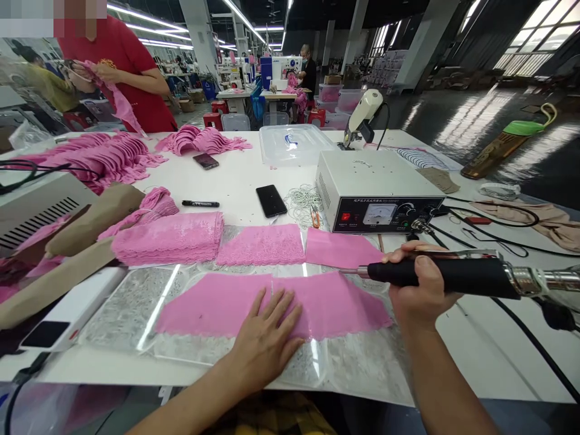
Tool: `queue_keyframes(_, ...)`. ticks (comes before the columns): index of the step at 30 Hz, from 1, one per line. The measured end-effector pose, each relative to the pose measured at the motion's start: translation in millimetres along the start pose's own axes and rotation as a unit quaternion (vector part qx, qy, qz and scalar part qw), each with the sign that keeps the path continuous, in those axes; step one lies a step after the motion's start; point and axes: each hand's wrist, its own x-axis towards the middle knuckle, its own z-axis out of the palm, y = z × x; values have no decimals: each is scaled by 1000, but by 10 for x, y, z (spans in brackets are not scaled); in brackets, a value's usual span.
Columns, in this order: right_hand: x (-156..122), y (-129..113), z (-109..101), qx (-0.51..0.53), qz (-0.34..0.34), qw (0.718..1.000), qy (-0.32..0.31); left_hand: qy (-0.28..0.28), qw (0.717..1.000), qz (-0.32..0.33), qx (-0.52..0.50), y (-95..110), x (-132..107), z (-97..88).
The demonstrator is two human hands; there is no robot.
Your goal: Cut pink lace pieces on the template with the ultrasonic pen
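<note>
My left hand (267, 335) lies flat with fingers spread on a pink lace piece (203, 311) that rests on a clear plastic sheet (127, 305) over the white table. My right hand (419, 284) is wrapped round the black handle of a cutting tool (462, 277), whose metal tip points left just above the pink fabric's right end. Behind the piece lie three stacks of pink lace (260, 244). The tool's cable runs to a white control box (378, 190) with a dial and a red switch.
A black phone (270, 200), a marker (200, 204), small scissors (314, 216) and a clear lidded bin (294, 145) sit on the table. Piles of pink lace (97, 158) lie at the left. A person in a red top (120, 66) handles pink fabric across the table.
</note>
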Motion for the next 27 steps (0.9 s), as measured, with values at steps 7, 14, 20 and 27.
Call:
queue_keyframes(7, 29, -10, -75, 6, 9, 1000, 19, -13, 999, 33, -12, 62, 277, -30)
queue_keyframes(14, -9, 24, -49, 39, 14, 999, 17, -40, 997, 61, -36, 175, 661, 225)
queue_keyframes(20, -21, 65, -29, 34, 19, 999, 21, -69, 995, 55, -40, 213, 680, 288)
queue_keyframes(27, -17, 44, -36, 45, 0, 999, 23, -77, 995, 62, -31, 212, 728, 244)
